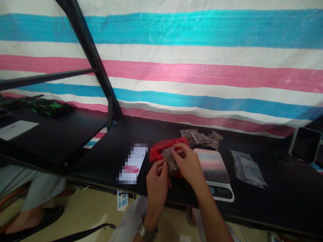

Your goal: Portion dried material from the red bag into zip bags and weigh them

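Note:
Between my two hands is a small clear zip bag (170,159) with brown dried bits in its lower part. My left hand (157,178), a metal watch on its wrist, pinches the bag's left side. With thumb and forefinger my right hand (185,163) grips its upper right edge. Right behind the bag lies a red plastic bag (157,151), partly hidden by my hands. Several filled zip bags (202,139) lie farther back. A kitchen scale (212,166) with a shiny plate sits to the right of my right hand.
Flat zip bags (248,168) lie right of the scale on the black table (282,201). At the far right stands a device with a dark screen (305,144). A pixelated white sheet (133,164) is on the left. A black metal post (88,50) rises at the table's left; a person's foot (27,218) shows below.

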`<action>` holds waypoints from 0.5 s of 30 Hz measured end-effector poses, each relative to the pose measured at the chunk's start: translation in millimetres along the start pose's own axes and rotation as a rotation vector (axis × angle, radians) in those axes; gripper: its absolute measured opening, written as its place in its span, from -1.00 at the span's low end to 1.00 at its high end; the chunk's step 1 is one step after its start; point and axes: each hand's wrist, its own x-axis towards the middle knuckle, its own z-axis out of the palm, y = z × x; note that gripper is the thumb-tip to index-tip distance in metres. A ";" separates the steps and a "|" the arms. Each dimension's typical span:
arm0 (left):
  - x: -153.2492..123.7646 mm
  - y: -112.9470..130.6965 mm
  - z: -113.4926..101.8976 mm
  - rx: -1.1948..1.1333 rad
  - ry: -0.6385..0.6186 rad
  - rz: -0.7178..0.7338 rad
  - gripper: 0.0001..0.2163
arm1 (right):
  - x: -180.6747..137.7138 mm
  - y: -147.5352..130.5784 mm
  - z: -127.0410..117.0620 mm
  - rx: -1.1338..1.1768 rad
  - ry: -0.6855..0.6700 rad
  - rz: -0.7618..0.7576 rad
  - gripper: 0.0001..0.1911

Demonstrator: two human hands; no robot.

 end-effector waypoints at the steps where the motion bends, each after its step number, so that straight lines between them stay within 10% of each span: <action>1: -0.1 -0.3 0.0 0.003 -0.002 -0.001 -0.42 | -0.4 0.5 0.2 0.001 -0.004 -0.003 -0.81; 15: -1.1 -1.7 2.5 -0.003 -0.021 -0.003 -0.45 | 3.0 12.0 -11.2 0.113 -0.094 0.031 -0.76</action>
